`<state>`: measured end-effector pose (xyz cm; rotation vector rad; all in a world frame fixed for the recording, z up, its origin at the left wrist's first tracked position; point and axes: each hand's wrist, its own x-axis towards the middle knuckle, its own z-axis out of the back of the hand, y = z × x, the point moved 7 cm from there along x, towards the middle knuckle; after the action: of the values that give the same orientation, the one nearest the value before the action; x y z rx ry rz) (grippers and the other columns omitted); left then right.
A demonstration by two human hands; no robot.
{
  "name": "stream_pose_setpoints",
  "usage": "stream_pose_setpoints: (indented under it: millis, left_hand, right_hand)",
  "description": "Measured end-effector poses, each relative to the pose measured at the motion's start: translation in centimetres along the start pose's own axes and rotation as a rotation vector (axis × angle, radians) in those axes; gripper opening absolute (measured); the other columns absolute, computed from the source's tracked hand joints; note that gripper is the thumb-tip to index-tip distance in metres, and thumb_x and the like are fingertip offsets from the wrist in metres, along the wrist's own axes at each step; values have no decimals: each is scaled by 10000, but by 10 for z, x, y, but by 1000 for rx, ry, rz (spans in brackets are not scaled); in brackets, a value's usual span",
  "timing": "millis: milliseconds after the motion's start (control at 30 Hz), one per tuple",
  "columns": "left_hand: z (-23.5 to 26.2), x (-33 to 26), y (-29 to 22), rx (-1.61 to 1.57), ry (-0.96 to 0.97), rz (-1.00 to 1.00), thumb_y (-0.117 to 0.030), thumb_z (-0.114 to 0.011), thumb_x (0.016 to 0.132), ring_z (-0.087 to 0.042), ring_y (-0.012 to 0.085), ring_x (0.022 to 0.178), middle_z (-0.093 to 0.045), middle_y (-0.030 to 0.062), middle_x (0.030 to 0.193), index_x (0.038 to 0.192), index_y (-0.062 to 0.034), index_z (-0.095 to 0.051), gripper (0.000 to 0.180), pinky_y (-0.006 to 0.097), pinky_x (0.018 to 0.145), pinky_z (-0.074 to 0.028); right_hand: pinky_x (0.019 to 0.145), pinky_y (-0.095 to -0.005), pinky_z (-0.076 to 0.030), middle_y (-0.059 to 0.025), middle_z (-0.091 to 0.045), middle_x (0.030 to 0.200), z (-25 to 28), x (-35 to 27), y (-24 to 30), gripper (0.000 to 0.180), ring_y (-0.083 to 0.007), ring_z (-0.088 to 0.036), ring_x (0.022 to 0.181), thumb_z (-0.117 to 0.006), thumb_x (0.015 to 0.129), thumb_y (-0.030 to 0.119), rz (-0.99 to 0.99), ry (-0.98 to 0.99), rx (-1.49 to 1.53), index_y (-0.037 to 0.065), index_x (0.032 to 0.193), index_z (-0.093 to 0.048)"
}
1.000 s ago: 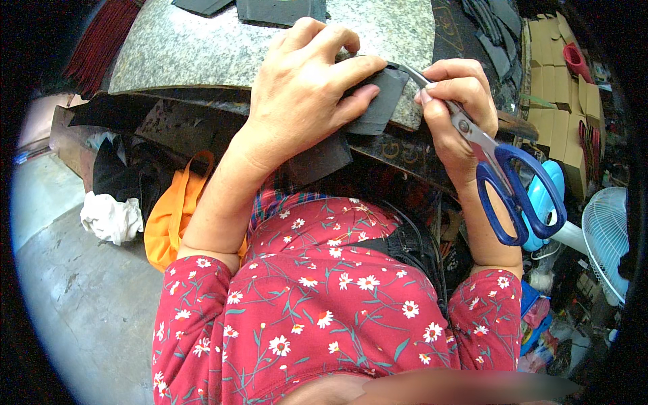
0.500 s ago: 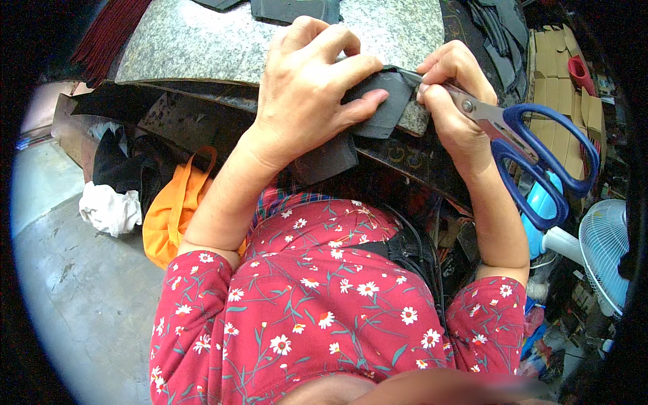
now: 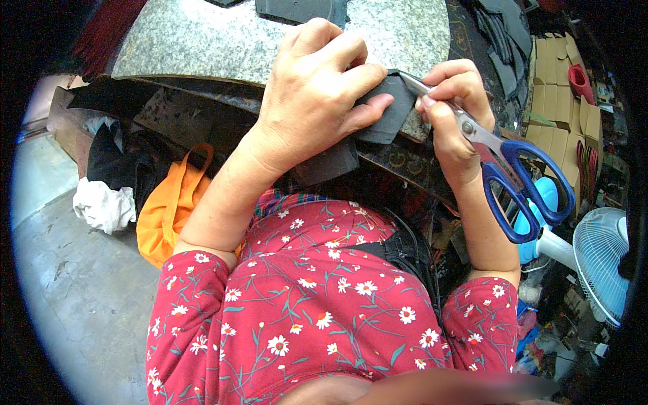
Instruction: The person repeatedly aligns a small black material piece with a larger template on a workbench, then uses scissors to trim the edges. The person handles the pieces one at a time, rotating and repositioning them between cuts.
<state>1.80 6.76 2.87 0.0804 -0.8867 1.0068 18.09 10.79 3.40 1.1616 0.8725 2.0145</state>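
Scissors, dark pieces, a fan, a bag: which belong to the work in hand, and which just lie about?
In use:
- left hand pressing down the dark grey piece
- right hand gripping the blue-handled scissors near the blades
- granite slab

Lying about:
- orange bag
- white cloth
- fan
- cardboard boxes

Stone slab [image 3: 202, 40] ahead, bag [image 3: 165, 209] lower left, fan [image 3: 601, 263] right

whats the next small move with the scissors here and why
Probably shift the right hand back down to the blue handles. It pinches the scissors up by the pivot, so the finger loops hang empty and the blades cannot be worked. Their tip already sits at the edge of the dark grey piece, which the left hand presses down on the stone slab.
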Motion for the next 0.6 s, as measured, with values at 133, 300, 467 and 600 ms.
stream_pose_setpoints:
  millis: [133, 300, 467, 600]
  left_hand:
    - [0, 0, -1, 8, 9, -5, -313, -791, 685, -554, 241, 941, -572, -4, 890, 828, -159, -667, 244, 413, 852, -429]
    - [-1, 0, -1, 1, 4, -9, -312, -791, 685, -554, 242, 947, -573, 0, 892, 836, -161, -669, 245, 416, 856, -426]
    - [-1, 0, 0, 13, 1, -15, -312, -792, 687, -554, 239, 948, -575, 0, 894, 840, -161, -672, 246, 417, 858, -425]
    - [1, 0, -1, 24, -6, -15, -326, -790, 695, -554, 237, 952, -578, -1, 901, 857, -162, -680, 255, 421, 885, -410]
  right_hand:
    - [700, -260, -508, -120, -544, 1016, -9, -1, 15, 125, -125, -560, 748, -549, 819, -91, 265, 167, -259, 22, 871, -532]
    - [717, -282, -505, -116, -555, 983, -2, -1, 1, 123, -157, -575, 776, -564, 798, -73, 56, 91, -61, 27, 865, -541]
    - [697, -306, -478, -110, -595, 892, -4, 0, 0, 121, -203, -574, 775, -622, 721, -31, 31, 22, -10, 40, 803, -568]
    - [677, -310, -479, -114, -584, 869, -9, 4, 10, 117, -209, -574, 756, -617, 703, -35, 143, 76, -110, 34, 777, -557]
